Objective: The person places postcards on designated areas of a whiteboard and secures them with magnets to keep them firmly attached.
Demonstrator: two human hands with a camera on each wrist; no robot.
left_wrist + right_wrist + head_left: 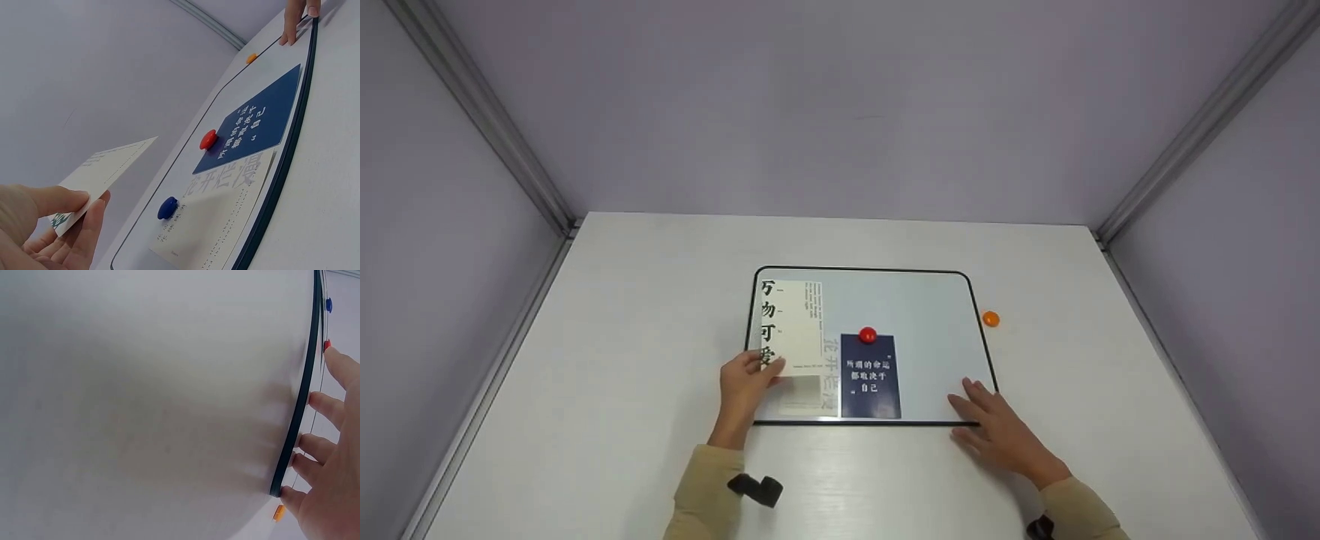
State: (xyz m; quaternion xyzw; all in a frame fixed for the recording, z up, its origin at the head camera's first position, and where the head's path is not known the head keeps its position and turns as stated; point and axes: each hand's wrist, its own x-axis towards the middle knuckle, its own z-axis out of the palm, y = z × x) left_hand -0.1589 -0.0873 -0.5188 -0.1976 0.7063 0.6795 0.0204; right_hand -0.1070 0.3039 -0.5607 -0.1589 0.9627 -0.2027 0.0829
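My left hand (746,386) pinches a cream card (799,322) with bold dark characters by its lower edge. In the left wrist view the card is raised above the whiteboard (930,307). Beneath it on the board lies another pale card (214,216) with grey characters, with a blue magnet (167,208) at its top; the held card hides that magnet in the head view. A navy card (870,401) sits beside it under a red magnet (868,335). My right hand (1001,431), fingers spread, touches the board's lower right corner.
An orange magnet (991,319) lies just outside the board's right edge. The black-rimmed board lies on a white table (645,315) enclosed by pale walls at the back and both sides.
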